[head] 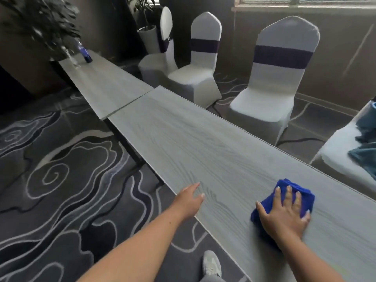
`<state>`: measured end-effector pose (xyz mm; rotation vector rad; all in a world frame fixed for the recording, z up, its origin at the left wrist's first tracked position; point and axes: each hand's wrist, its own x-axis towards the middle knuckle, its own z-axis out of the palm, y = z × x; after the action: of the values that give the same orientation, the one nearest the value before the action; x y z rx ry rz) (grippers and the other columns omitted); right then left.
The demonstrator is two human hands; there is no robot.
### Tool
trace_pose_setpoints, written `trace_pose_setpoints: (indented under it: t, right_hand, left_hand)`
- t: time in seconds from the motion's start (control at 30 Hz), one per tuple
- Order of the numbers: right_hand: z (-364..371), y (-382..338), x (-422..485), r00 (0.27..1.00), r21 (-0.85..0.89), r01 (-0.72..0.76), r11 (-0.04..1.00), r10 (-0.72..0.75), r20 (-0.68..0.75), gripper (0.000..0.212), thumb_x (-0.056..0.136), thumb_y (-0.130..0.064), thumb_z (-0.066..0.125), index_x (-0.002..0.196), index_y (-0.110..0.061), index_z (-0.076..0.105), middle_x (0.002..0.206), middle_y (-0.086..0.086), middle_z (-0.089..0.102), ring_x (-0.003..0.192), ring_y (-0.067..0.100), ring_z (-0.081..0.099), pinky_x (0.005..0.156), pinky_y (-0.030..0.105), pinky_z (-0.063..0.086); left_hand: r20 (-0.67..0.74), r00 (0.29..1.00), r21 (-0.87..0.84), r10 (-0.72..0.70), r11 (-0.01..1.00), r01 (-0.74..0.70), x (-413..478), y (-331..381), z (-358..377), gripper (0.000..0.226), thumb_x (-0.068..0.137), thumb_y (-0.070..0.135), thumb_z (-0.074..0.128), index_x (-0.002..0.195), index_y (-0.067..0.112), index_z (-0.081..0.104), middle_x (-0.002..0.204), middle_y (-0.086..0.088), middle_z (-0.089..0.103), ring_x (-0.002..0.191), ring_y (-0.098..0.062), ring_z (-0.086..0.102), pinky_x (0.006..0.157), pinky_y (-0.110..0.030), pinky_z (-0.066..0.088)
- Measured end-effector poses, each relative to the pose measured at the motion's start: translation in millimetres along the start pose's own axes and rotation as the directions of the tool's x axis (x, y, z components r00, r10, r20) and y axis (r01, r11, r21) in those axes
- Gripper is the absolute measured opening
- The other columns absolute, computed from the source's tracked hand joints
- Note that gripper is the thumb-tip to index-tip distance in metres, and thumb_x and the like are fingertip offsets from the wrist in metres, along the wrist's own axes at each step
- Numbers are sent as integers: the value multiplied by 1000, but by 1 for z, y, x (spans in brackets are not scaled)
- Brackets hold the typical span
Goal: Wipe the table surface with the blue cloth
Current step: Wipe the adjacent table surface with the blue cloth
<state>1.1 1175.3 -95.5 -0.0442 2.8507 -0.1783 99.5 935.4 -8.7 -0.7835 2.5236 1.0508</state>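
A long grey wood-grain table (195, 139) runs from the far left to the near right. The folded blue cloth (299, 189) lies flat on it near the front right. My right hand (284, 212) presses down on the cloth with the fingers spread over its top. My left hand (190, 198) rests at the table's near edge, fingers loosely apart on the bare surface, holding nothing.
A second table (105, 86) butts on at the far left, carrying a blue bottle (84, 51) and a clear glass (72, 57). White covered chairs (274, 82) with dark bands line the far side. Teal fabric (366, 147) lies on the right chair. Patterned carpet (61, 169) is to the left.
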Motion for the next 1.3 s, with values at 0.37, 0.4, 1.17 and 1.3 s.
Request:
trace_pose_setpoints:
  t: [0.37,0.4,1.17,1.3]
  right_hand:
    - [5,-284,98,937,-79,345,935,-338,92,86,79,-73,22,150,-29,-1,159,-3,-16,144,20,-19,114,56,1]
    - [7,-307,100,929,-80,365,928,-357,95,87,79,-73,22,150,-29,-1,159,-3,-16,144,19,-19,114,56,1]
    - [47,-696,151,812,367,562,741,-579,-75,60,89,-51,40,145,-34,28,160,-6,13,147,15,5,116,44,9]
    - [28,-686,187,996,765,66,640,-90,-10,65,81,-37,61,140,-17,39,142,11,45,132,27,38,108,37,29]
  left_hand:
    - [8,958,-371,-288,888,270,106,-71,-137,54,94,28,48,145,15,32,151,-12,36,138,-23,36,108,-26,28]
    - [8,951,-400,-309,871,286,114,-80,-148,55,94,28,48,144,15,32,149,-13,38,135,-24,39,107,-28,31]
    - [102,923,-628,-370,696,349,352,-260,-386,45,89,22,50,133,13,47,119,-10,62,102,-21,61,92,-37,50]
    - [133,905,-666,-404,640,383,358,-261,-389,46,90,17,52,135,13,44,100,-12,58,68,-17,51,60,-25,44]
